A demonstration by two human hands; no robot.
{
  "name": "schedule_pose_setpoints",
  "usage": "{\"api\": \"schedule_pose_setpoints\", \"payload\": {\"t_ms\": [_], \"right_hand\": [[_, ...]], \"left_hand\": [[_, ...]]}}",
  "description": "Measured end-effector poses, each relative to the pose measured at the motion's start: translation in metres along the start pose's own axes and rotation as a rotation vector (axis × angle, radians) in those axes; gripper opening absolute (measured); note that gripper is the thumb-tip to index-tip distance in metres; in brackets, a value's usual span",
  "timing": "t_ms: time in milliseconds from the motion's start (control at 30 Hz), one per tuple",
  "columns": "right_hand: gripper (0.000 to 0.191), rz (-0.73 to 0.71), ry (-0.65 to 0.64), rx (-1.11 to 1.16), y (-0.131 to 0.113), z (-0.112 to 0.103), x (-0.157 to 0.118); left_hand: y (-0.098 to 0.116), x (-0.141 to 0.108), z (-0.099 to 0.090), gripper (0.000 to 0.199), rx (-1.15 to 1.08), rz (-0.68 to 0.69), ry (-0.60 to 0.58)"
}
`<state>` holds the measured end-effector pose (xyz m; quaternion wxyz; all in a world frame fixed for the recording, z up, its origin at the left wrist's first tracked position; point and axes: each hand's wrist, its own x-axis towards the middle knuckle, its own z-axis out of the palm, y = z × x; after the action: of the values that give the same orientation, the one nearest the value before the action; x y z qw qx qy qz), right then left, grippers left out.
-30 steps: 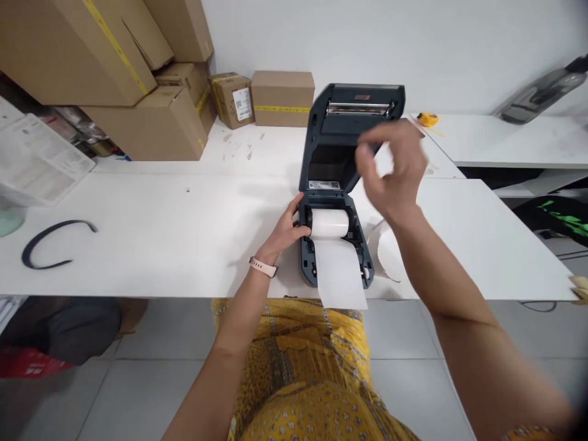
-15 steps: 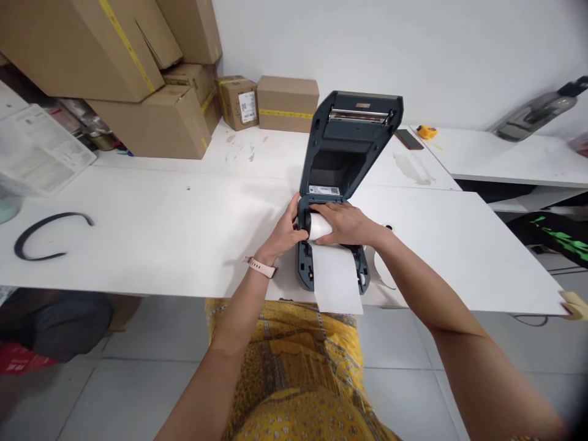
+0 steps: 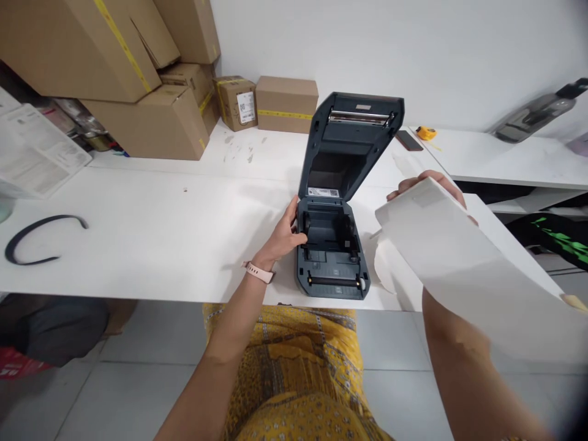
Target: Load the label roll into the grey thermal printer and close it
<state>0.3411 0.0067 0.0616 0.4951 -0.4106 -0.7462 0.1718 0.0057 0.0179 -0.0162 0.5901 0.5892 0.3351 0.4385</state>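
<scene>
A dark grey label printer (image 3: 333,263) stands on the white table with its lid (image 3: 353,131) raised; no roll is in its bay. My left hand (image 3: 282,236) grips the printer's left edge, thumb over the rim and fingers along the side. To the right of the printer, my right hand (image 3: 432,184) holds the white paper roll (image 3: 413,205) up, with a long strip of paper (image 3: 487,275) trailing to the right over my forearm. Most of that hand is hidden behind the paper. A loose white paper piece (image 3: 388,266) lies beside the printer.
Cardboard boxes (image 3: 151,122) are stacked at the back left. A black curved band (image 3: 30,233) lies at the far left. Behind the printer on the right are a dark flat object (image 3: 408,140), a yellow tape measure (image 3: 425,133) and a grey bottle (image 3: 533,116).
My right hand has lifted the paper roll out of the printer and carried it to the right, its strip swinging along. My left hand has stayed on the printer's left edge.
</scene>
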Motion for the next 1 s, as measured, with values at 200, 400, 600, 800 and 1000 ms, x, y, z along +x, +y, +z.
{"api": "schedule_pose_setpoints", "payload": {"t_ms": [200, 400, 600, 800, 1000], "right_hand": [[0.075, 0.557, -0.088, 0.313, 0.047, -0.029, 0.023], [0.067, 0.634, -0.051, 0.245, 0.078, -0.004, 0.045], [0.076, 0.711, -0.106, 0.116, 0.101, 0.019, 0.045], [0.078, 0.721, -0.072, 0.213, 0.103, -0.001, 0.019], [0.058, 0.75, -0.224, 0.28, 0.078, -0.029, -0.041]], "left_hand": [[0.004, -0.001, 0.0, 0.117, 0.027, 0.01, -0.024], [0.008, -0.002, 0.0, 0.122, 0.021, -0.042, -0.022], [0.003, 0.001, -0.001, 0.124, 0.006, -0.038, -0.012], [0.0, 0.002, -0.002, 0.121, 0.017, -0.037, -0.017], [0.001, 0.002, 0.0, 0.117, 0.03, -0.026, -0.007]]}}
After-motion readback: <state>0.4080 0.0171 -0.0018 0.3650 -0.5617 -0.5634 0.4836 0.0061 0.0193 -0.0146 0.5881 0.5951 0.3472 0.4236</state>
